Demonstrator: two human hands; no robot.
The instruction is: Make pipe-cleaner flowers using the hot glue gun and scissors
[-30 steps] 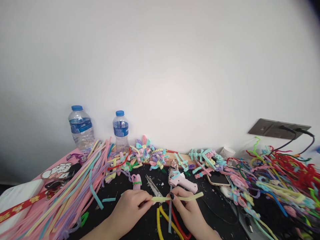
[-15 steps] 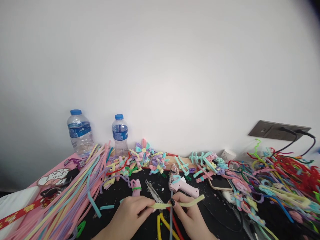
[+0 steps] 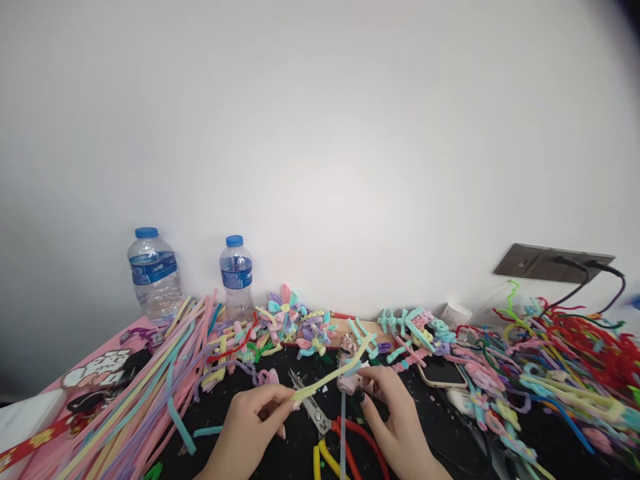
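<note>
My left hand (image 3: 255,420) pinches one end of a pale yellow pipe cleaner (image 3: 333,379), which slants up to the right over the black table surface. My right hand (image 3: 393,413) is closed around the handle of a pale pink glue gun (image 3: 349,383); its fingers hide most of that handle. A translucent glue stick (image 3: 343,433) runs down from the back of the gun. Between my hands lie scissors (image 3: 316,415) with partly spread blades and a red handle. A pair of yellow handles (image 3: 327,460) sits just below them.
Long pastel pipe cleaners (image 3: 145,387) spread across the left side. Finished pipe-cleaner flowers (image 3: 285,308) line the back near two water bottles (image 3: 155,273) (image 3: 237,277). A phone (image 3: 443,372) and tangled pipe cleaners (image 3: 575,373) occupy the right, below a wall socket (image 3: 540,262).
My right hand has let go of the yellow pipe cleaner and taken hold of the glue gun. My left hand has kept the pipe cleaner, whose free end now points up.
</note>
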